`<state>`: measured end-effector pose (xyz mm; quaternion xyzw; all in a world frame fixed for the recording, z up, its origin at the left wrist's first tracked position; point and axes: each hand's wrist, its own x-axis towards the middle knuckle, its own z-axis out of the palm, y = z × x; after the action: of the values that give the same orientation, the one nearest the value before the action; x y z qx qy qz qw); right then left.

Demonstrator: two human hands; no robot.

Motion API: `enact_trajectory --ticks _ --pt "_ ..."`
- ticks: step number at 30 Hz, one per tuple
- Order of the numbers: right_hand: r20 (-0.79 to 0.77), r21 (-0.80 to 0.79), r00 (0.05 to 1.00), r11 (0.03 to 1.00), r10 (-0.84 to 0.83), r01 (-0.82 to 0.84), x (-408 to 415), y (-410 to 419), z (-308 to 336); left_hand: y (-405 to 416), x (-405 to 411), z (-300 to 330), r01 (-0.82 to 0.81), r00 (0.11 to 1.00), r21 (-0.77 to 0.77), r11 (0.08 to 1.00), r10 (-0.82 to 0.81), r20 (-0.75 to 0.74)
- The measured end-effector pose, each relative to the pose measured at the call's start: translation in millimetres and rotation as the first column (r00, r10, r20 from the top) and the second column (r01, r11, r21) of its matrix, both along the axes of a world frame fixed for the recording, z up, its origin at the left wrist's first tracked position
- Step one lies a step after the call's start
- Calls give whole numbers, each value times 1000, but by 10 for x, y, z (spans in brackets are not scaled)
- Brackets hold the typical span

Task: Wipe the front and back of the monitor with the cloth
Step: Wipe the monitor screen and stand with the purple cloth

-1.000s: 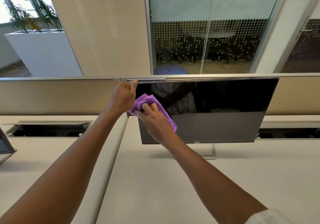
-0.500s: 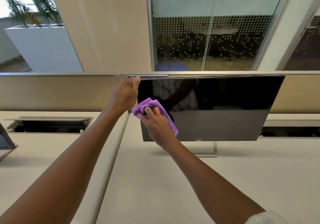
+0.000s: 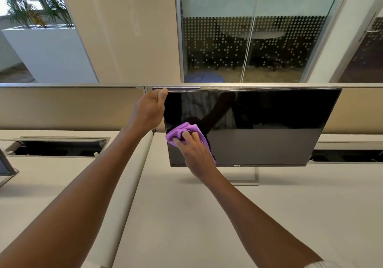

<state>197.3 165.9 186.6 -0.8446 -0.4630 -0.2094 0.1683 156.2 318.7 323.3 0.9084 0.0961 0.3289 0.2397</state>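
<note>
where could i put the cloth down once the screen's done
The desk in front of the monitor is bare between stand and forearms. Crowded at the monitor's left edge: left hand, right hand and cloth.

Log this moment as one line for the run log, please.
left hand: grips monitor top-left corner | right hand: presses purple cloth on lower-left screen | phase: front wipe | back: not in view

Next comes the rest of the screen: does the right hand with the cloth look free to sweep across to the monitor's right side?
Probably yes: the right hand presses the cloth low on the monitor at its left, and nothing stands before the glass rightward.
</note>
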Motion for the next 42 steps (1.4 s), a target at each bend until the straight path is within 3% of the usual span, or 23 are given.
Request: enact_trajectory --ticks 10,15,20,25,29,37,42 --pt "-91 -299 993 949 76 -100 -160 61 -633 32 -9 -7 11 1000 -6 1000 -11 -20" --pt "-121 -205 989 977 -84 58 -113 -192 -816 -3 -38 -1 10 1000 -10 1000 -10 -19" --pt "-58 -67 994 994 -92 88 -28 -181 -605 10 -17 -24 15 1000 -18 1000 -15 -3" --pt "-62 -205 997 977 41 -53 -159 177 -568 35 -8 -35 29 999 -35 999 -29 18" --pt "-77 -283 997 958 12 -33 -228 154 -694 19 -41 -34 60 998 -49 997 -59 25" --pt "-168 -144 975 982 -143 119 -61 -407 -964 6 -40 -19 38 999 -29 999 -37 21" --pt "-151 -146 982 985 -114 91 -105 -215 -936 3 -30 -34 36 999 -64 997 -34 37"
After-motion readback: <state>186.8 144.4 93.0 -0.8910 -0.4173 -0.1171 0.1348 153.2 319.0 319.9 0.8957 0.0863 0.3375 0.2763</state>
